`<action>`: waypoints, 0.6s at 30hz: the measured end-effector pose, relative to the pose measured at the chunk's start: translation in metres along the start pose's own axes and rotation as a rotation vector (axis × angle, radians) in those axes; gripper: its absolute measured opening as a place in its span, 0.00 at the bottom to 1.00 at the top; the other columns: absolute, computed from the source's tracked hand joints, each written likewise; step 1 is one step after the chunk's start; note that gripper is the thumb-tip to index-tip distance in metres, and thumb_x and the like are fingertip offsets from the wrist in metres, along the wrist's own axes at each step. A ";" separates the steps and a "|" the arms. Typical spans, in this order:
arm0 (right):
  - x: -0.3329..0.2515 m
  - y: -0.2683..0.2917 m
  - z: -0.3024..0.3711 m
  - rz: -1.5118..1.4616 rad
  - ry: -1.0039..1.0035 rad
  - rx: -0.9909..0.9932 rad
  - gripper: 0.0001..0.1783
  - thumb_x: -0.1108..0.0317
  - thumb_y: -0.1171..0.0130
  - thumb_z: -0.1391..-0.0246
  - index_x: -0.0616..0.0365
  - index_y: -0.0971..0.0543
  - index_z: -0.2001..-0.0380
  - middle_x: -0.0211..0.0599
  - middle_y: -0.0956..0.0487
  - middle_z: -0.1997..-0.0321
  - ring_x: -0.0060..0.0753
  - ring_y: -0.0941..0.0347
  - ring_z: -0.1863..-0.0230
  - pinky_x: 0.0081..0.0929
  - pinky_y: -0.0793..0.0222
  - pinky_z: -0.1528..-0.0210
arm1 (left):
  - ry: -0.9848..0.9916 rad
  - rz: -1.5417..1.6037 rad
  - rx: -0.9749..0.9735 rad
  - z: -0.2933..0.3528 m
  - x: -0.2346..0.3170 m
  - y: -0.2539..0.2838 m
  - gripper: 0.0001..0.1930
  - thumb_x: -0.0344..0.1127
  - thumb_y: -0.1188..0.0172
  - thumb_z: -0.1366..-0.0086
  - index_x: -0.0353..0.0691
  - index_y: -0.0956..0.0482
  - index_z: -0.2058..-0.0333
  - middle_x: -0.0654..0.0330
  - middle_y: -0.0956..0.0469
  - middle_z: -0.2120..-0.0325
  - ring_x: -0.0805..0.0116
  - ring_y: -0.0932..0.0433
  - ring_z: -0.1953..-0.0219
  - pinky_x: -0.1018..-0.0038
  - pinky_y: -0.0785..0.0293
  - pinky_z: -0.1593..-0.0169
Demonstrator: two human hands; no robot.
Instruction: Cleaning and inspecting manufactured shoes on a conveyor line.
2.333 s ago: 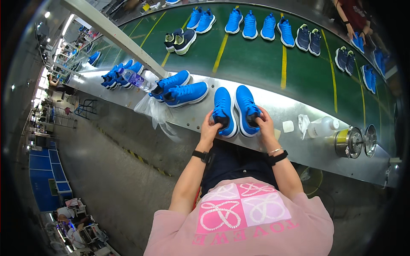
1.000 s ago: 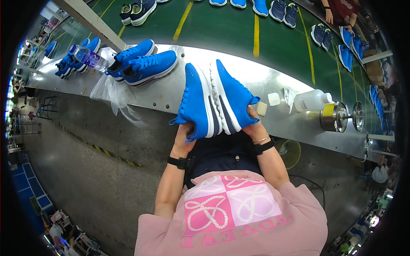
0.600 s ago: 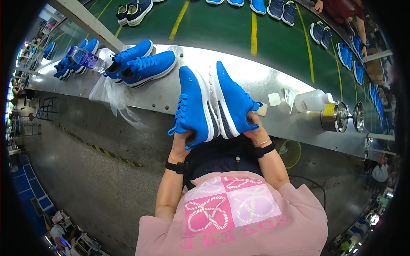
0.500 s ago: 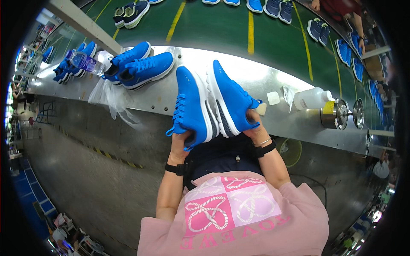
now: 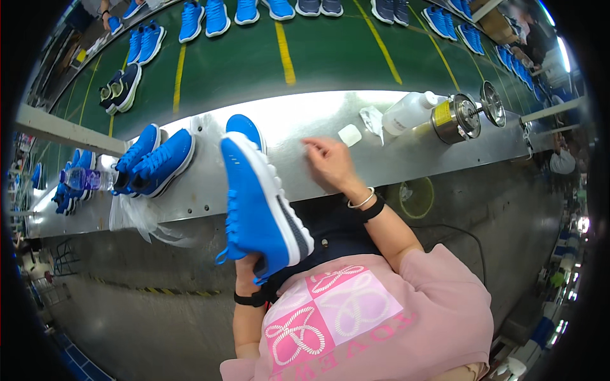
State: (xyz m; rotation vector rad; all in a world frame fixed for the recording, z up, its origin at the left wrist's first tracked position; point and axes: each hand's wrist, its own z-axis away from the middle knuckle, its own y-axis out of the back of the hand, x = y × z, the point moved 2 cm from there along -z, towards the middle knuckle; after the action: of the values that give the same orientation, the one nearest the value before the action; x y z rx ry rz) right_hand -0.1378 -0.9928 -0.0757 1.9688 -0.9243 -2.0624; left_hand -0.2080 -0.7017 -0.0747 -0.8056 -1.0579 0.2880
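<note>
In my left hand (image 5: 248,270), a blue sneaker (image 5: 257,206) is held by its heel opening, toe pointing away and its thick white sole facing right. A second blue sneaker (image 5: 251,129) rests on the metal bench just beyond it, mostly covered by the held one. My right hand (image 5: 332,166) hovers over the bench to the right, apart from both shoes; its fingers are partly spread and slightly blurred, with nothing visible in them. Close beside its knuckles lies a small white block (image 5: 349,134).
A blue pair (image 5: 162,164) stands on the bench (image 5: 210,171) at left, by a plastic bottle (image 5: 86,180) and clear bag (image 5: 130,219). At right are a white bottle (image 5: 410,111) and metal canister (image 5: 456,119). Beyond, a green conveyor (image 5: 330,57) carries several shoes.
My right hand has let go of its sneaker, which is now on the bench, and moved right of it. The left hand still holds the other sneaker. The view has turned.
</note>
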 end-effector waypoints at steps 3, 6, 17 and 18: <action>0.039 0.043 -0.022 0.399 0.343 0.285 0.14 0.72 0.44 0.43 0.62 0.19 0.54 0.49 0.19 0.53 0.50 0.22 0.54 0.40 0.25 0.53 | 0.061 -0.214 -0.061 -0.016 -0.024 0.015 0.26 0.21 0.48 0.38 0.35 0.31 0.40 0.61 0.23 0.55 0.71 0.22 0.55 0.72 0.24 0.50; 0.062 0.072 -0.035 0.706 0.222 0.512 0.14 0.73 0.44 0.43 0.63 0.20 0.54 0.49 0.21 0.51 0.51 0.25 0.50 0.43 0.27 0.50 | 0.110 -0.213 0.040 -0.030 -0.037 -0.014 0.30 0.21 0.49 0.40 0.37 0.35 0.36 0.62 0.23 0.54 0.72 0.23 0.56 0.74 0.25 0.51; 0.053 0.092 -0.026 0.337 0.163 0.443 0.05 0.71 0.36 0.46 0.57 0.15 0.66 0.41 0.19 0.65 0.45 0.21 0.62 0.37 0.25 0.59 | 0.020 -0.412 0.126 -0.047 -0.035 -0.037 0.45 0.19 0.53 0.46 0.49 0.48 0.27 0.64 0.33 0.42 0.71 0.31 0.48 0.76 0.34 0.43; 0.045 0.104 -0.019 0.348 0.161 0.468 0.05 0.71 0.36 0.46 0.57 0.15 0.66 0.41 0.19 0.65 0.45 0.21 0.62 0.37 0.25 0.59 | 0.019 -0.419 0.156 -0.048 -0.034 -0.038 0.45 0.19 0.53 0.47 0.48 0.48 0.28 0.63 0.32 0.43 0.70 0.31 0.48 0.75 0.33 0.43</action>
State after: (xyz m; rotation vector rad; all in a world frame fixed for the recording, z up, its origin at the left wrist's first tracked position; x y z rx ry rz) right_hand -0.1577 -1.1043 -0.0596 1.9488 -1.6895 -1.5745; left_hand -0.1897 -0.7686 -0.0821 -0.4318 -1.1426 0.0056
